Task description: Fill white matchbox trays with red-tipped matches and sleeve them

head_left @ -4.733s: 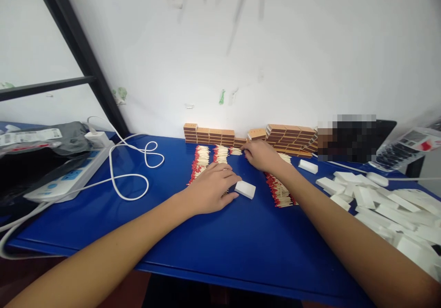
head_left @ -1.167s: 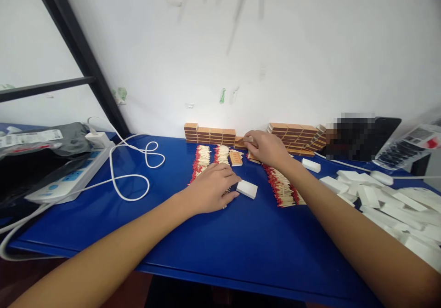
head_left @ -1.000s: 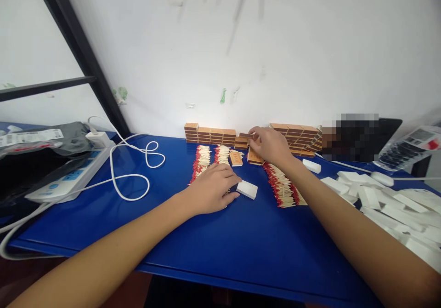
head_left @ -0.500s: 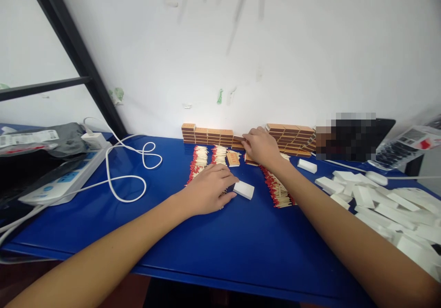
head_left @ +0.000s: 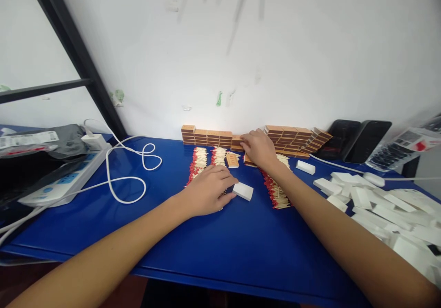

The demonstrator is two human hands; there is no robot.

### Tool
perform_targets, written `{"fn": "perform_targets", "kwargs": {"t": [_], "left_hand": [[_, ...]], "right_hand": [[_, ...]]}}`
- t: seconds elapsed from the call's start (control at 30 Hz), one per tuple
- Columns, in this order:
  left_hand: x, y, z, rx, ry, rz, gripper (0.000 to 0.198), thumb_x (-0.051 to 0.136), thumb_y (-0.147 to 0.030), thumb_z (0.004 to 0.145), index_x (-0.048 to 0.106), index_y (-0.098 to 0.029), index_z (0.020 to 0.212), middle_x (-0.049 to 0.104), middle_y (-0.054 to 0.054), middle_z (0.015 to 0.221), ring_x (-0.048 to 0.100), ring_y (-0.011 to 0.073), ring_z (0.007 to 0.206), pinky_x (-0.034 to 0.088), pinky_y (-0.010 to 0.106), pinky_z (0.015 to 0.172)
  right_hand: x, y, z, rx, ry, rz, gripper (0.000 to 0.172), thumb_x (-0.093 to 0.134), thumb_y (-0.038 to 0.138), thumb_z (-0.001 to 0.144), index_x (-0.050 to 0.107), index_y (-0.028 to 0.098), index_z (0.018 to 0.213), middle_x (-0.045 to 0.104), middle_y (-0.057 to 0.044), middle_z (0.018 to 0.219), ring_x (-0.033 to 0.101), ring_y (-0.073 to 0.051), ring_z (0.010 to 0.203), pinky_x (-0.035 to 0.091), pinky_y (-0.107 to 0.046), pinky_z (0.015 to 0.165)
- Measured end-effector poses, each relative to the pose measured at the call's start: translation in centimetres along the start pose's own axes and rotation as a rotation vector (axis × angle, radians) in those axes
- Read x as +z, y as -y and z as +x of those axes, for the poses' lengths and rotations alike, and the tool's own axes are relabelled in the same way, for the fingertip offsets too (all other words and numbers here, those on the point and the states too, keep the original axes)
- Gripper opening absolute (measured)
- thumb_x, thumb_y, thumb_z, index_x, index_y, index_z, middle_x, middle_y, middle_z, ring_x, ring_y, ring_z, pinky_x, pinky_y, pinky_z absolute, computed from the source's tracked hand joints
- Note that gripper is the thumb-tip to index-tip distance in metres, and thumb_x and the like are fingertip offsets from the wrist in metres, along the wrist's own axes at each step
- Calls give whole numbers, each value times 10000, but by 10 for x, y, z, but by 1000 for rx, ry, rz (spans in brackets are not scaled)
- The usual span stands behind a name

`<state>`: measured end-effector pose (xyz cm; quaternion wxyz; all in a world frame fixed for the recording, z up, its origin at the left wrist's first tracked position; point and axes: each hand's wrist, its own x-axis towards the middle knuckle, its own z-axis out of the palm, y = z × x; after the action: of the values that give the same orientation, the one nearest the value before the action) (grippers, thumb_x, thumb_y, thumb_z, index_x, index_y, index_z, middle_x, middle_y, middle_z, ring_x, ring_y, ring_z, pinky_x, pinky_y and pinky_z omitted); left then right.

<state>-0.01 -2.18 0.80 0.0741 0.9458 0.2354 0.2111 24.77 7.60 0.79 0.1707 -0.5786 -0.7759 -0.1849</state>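
My right hand (head_left: 259,148) reaches to the back of the blue table (head_left: 206,248) and presses a brown matchbox (head_left: 237,140) onto the low gap in the stacked brown matchboxes (head_left: 210,137) along the wall. A taller stack of brown boxes (head_left: 292,139) stands to its right. My left hand (head_left: 206,191) rests curled over a pile of red-tipped matches (head_left: 200,162), fingertips touching a white inner tray (head_left: 242,191). One loose matchbox (head_left: 232,160) lies between the match rows. More matches (head_left: 275,191) lie under my right wrist.
Several white inner trays (head_left: 379,207) are heaped at the right. Two dark phones (head_left: 354,139) lean on the wall, with a packaged calculator (head_left: 403,147) beside them. A white power strip (head_left: 58,181) and looped white cable (head_left: 127,174) lie at the left.
My right hand picked a brown matchbox up from beside the matches, lifted it to the stacks at the wall and set it down on the low middle part. The left hand stayed still.
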Motion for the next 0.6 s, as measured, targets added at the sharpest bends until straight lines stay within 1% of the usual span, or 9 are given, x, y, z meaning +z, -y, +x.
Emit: {"fn": "perform_targets", "kwargs": {"t": [0.17, 0.3, 0.37, 0.47, 0.6], "left_hand": [[-2, 0, 1, -5, 12, 3, 245, 650, -270, 1001, 689, -168, 1221, 730, 115, 1176, 631, 293, 1183, 490, 457, 1053], [-3, 0, 1, -4, 12, 0, 237, 648, -260, 1002, 687, -171, 1218, 732, 110, 1176, 630, 292, 1182, 488, 461, 1055], [-3, 0, 1, -4, 13, 3, 242, 651, -261, 1000, 687, -168, 1220, 732, 110, 1177, 629, 290, 1184, 486, 462, 1058], [-3, 1, 0, -3, 8, 7, 246, 651, -263, 1001, 689, -164, 1223, 730, 111, 1177, 629, 288, 1185, 488, 459, 1055], [-2, 2, 0, 5, 5, 8, 237, 653, -263, 1001, 692, -165, 1213, 731, 113, 1164, 633, 288, 1167, 496, 456, 1039]], "right_hand": [[0, -5, -1, 5, 6, 50, 383, 436, 277, 1047, 777, 135, 1148, 737, -157, 1064, 556, -326, 1075, 420, -420, 969], [-7, -19, -1, 9, -4, 90, 414, 445, 325, 1042, 763, 112, 1203, 735, -173, 1098, 567, -327, 1113, 421, -425, 992], [-13, -26, -1, 19, 31, 91, 431, 499, 381, 1018, 756, 96, 1213, 741, -184, 1101, 572, -334, 1121, 431, -432, 984], [-23, -31, -2, 30, 127, 49, 450, 549, 452, 985, 767, 104, 1168, 752, -185, 1065, 583, -341, 1102, 447, -433, 950], [-32, -27, -3, 47, 189, 22, 396, 534, 435, 999, 767, 142, 1128, 761, -172, 1069, 603, -338, 1108, 470, -412, 889]]}}
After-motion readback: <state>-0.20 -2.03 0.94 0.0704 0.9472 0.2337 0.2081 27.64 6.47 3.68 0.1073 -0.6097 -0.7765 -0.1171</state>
